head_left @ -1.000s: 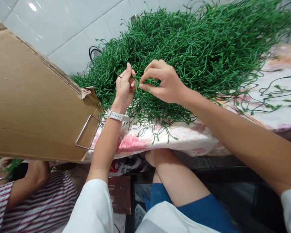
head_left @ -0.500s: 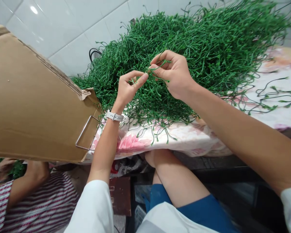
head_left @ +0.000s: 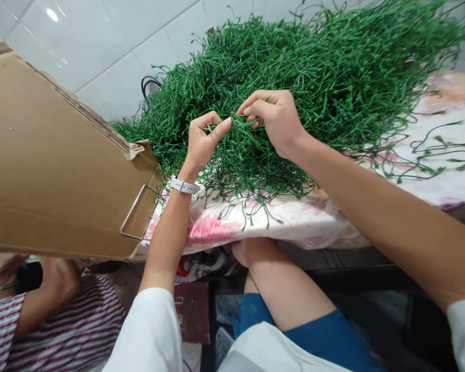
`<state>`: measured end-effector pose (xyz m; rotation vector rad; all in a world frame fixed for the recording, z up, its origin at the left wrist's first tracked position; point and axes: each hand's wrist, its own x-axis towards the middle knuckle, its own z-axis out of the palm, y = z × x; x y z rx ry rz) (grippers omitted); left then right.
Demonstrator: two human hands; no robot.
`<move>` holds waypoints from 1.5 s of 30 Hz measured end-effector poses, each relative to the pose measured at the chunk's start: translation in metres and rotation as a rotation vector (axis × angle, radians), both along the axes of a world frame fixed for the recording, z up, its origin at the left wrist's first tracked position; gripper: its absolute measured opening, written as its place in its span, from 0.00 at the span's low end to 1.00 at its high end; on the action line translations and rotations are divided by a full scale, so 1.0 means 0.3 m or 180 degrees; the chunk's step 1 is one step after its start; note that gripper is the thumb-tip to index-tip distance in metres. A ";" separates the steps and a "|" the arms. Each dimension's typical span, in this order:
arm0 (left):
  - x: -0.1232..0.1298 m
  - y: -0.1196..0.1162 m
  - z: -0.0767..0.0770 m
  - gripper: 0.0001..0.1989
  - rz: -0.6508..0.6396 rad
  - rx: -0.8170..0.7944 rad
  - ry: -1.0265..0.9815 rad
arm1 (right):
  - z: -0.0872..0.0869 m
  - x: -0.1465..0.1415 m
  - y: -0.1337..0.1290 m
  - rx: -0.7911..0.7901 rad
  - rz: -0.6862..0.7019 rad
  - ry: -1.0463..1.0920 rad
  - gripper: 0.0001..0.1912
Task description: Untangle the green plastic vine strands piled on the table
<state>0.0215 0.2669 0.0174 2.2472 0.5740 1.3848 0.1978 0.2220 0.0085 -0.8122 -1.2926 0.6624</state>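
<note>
A large heap of thin green stems with small budded tips lies across the table. Over its front part, my left hand pinches a green stem piece between thumb and forefinger, and a light watch strap circles that wrist. My right hand is just to the right, thumb and forefinger closed on a thin green stem, its fingertips close to those of my left hand. Where one piece ends and another begins is too small to tell.
A big cardboard sheet stands at the left, with a metal wire frame at its corner. Loose stems lie on the flowered tablecloth. Another person in a striped shirt is at the lower left. White tiles are behind.
My right hand has turned, and its fingertips have shifted slightly down and left; the stem across its fingers shows less. My left hand has moved slightly left. The other person's arms have shifted a little.
</note>
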 end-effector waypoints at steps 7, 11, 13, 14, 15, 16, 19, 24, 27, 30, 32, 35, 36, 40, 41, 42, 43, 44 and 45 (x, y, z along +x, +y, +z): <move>-0.014 0.026 -0.010 0.32 -0.0020 -0.0175 -0.0098 | -0.008 -0.009 -0.044 0.0545 -0.0577 -0.0872 0.15; -0.013 0.018 -0.008 0.31 0.0040 -0.0184 -0.0019 | -0.005 0.000 -0.065 0.0874 -0.1067 -0.1392 0.18; -0.010 0.007 -0.004 0.31 0.0080 -0.0191 -0.0010 | -0.010 0.007 -0.066 0.1009 -0.1085 -0.1638 0.14; -0.008 0.001 -0.002 0.30 0.0088 -0.0205 -0.0012 | -0.015 0.010 -0.063 0.1068 -0.1078 -0.1724 0.12; -0.007 -0.006 0.000 0.30 0.0090 -0.0222 -0.0032 | -0.021 0.013 -0.059 0.1116 -0.1078 -0.1786 0.12; -0.006 -0.012 0.002 0.29 0.0073 -0.0243 -0.0049 | -0.028 0.016 -0.053 0.1154 -0.1090 -0.1820 0.12; -0.002 -0.027 0.006 0.29 -0.0037 -0.0304 -0.0100 | -0.046 0.023 -0.030 0.1207 -0.1127 -0.1767 0.13; 0.002 -0.045 0.019 0.36 -0.0252 -0.0870 -0.0285 | -0.042 0.017 -0.010 0.1009 -0.0381 -0.1520 0.09; -0.001 -0.058 0.025 0.38 -0.0655 -0.1367 -0.0411 | -0.023 0.007 -0.014 0.0834 0.0773 -0.1342 0.10; -0.002 -0.074 0.015 0.37 -0.0856 -0.1449 -0.0469 | -0.007 0.005 -0.024 0.0773 0.1972 -0.1037 0.14; -0.002 -0.087 0.006 0.36 -0.0731 -0.1362 -0.0419 | 0.001 0.010 -0.036 0.0735 0.2567 -0.0806 0.18; -0.012 -0.109 0.013 0.33 -0.0518 -0.1209 -0.0438 | 0.012 0.016 -0.068 0.0594 0.3140 -0.0327 0.21; -0.020 -0.114 0.021 0.32 -0.0477 -0.1144 -0.0510 | 0.016 0.016 -0.081 0.0527 0.3216 -0.0166 0.21; -0.072 -0.112 0.061 0.29 -0.0218 -0.0880 -0.0533 | 0.031 0.004 -0.111 0.0186 0.2888 0.0209 0.21; -0.083 -0.106 0.067 0.29 -0.0144 -0.0868 -0.0457 | 0.031 0.001 -0.108 0.0095 0.2677 0.0273 0.20; -0.091 -0.099 0.071 0.29 -0.0097 -0.0884 -0.0393 | 0.028 0.000 -0.100 0.0026 0.2416 0.0344 0.19; -0.096 -0.092 0.073 0.29 -0.0073 -0.0924 -0.0357 | 0.023 0.001 -0.086 -0.0006 0.2105 0.0407 0.18; -0.097 -0.086 0.073 0.30 -0.0074 -0.0974 -0.0338 | 0.016 0.004 -0.069 0.0008 0.1751 0.0450 0.16; -0.094 -0.082 0.073 0.30 -0.0097 -0.1031 -0.0323 | 0.009 0.010 -0.049 0.0060 0.1366 0.0463 0.13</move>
